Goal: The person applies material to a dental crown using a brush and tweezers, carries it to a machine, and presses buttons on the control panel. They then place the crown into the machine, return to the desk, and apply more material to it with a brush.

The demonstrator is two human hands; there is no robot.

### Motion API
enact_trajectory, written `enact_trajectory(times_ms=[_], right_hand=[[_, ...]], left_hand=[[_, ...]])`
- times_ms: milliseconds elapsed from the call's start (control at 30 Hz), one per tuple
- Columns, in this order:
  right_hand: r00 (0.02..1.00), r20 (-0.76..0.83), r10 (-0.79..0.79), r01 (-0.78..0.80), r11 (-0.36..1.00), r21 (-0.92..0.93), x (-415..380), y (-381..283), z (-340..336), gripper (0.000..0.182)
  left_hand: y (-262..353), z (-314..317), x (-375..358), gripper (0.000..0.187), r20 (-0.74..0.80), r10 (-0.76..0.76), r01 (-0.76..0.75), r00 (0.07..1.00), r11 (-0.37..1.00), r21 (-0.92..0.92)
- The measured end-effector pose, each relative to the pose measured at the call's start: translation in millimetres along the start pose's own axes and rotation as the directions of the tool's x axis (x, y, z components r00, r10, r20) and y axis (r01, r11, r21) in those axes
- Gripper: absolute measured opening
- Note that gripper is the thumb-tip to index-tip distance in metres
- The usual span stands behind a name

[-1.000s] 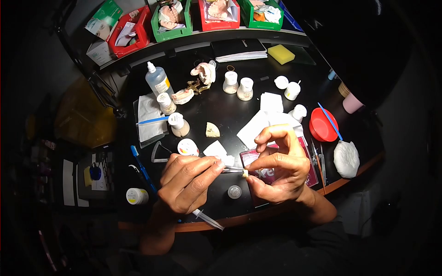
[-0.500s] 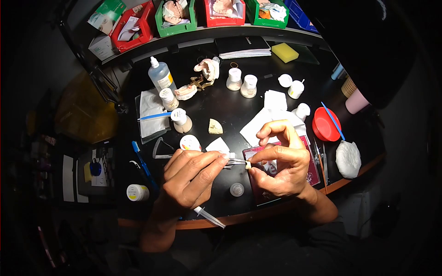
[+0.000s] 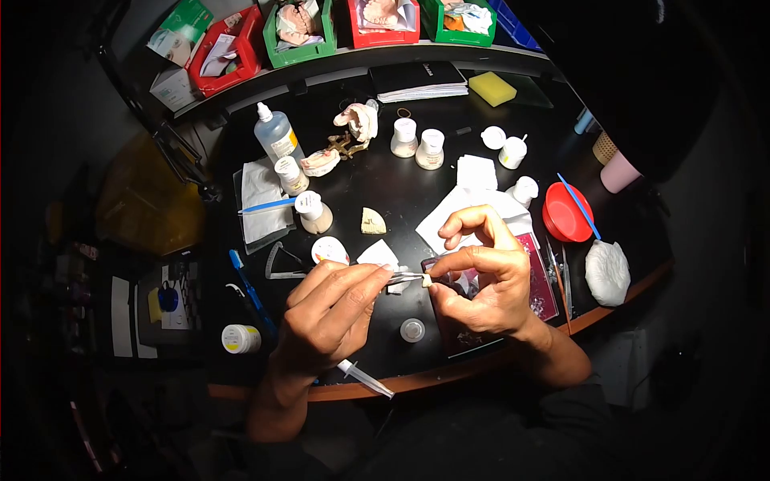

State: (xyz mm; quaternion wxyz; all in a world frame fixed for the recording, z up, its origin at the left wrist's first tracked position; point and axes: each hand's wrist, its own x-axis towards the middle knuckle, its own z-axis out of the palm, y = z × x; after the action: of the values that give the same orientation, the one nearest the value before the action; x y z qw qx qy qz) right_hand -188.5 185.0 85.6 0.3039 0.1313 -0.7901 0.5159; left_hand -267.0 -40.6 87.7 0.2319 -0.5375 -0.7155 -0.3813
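My left hand (image 3: 333, 313) is closed around metal tweezers (image 3: 407, 277), whose tips reach right to a small cream-coloured tooth crown (image 3: 427, 281). Thumb and index finger of my right hand (image 3: 489, 289) pinch that crown from the right, while its other fingers curl above. The crown is tiny, so its details are hard to make out. Both hands hover over the near part of the black desk. A maroon case (image 3: 544, 284) lies partly hidden beneath my right hand. Below the crown stands a small clear round cup (image 3: 412, 330).
White-capped jars (image 3: 430, 150), a clear bottle (image 3: 279, 132) and a plaster jaw model (image 3: 358, 122) stand farther back. On the right are a red bowl (image 3: 567, 212) and a white pad (image 3: 606, 273). A syringe (image 3: 365, 378) lies at the front edge; coloured bins (image 3: 298, 52) line the shelf.
The camera view has shifted slightly. Both hands, with the tweezers and the crown, have moved a little up and left; the grips look the same.
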Motion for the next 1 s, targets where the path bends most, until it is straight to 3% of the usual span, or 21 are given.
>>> enact_trajectory(times_ms=[800, 1000], right_hand=[[0.977, 0.141, 0.158, -0.180, 0.972, 0.154, -1.0, 1.3, -3.7, 0.018], [0.954, 0.080, 0.289, -0.300, 0.914, 0.272, -3.5, 2.0, -2.5, 0.023]], left_hand=[[-2.8, -0.6, -2.0, 0.041, 0.037, -0.064, 0.064, 0.997, 0.998, -0.001], [-4.6, 1.2, -4.7, 0.039, 0.046, -0.113, 0.113, 0.993, 0.994, 0.014]])
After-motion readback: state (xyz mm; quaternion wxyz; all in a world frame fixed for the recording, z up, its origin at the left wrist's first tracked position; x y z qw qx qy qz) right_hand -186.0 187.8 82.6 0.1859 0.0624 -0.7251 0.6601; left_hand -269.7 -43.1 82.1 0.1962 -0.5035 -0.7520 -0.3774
